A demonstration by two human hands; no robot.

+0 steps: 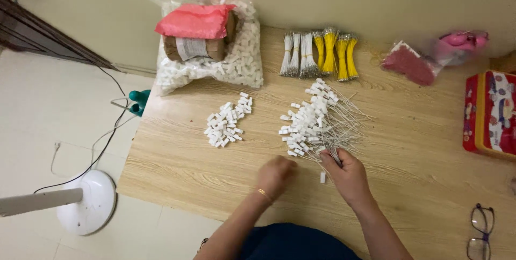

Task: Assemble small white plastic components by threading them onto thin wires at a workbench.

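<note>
My right hand (348, 175) grips the gathered ends of a fan of thin wires (344, 123), each tipped with a small white plastic connector (309, 123), spread on the wooden table (177, 166). A single white connector (323, 177) lies just left of that hand. My left hand (275, 175) rests on the table with fingers curled, close to the fan's lower left; whether it holds anything is hidden. A loose pile of white connectors (227, 120) lies to the left.
A clear bag of white connectors (239, 63) with a pink packet (194, 20) stands at the back. Beside it lie white and yellow wire bundles (320, 53), a pink bag (411, 63), a red tin (490, 114), glasses (482, 231). A fan base (88, 201) stands on the floor at left.
</note>
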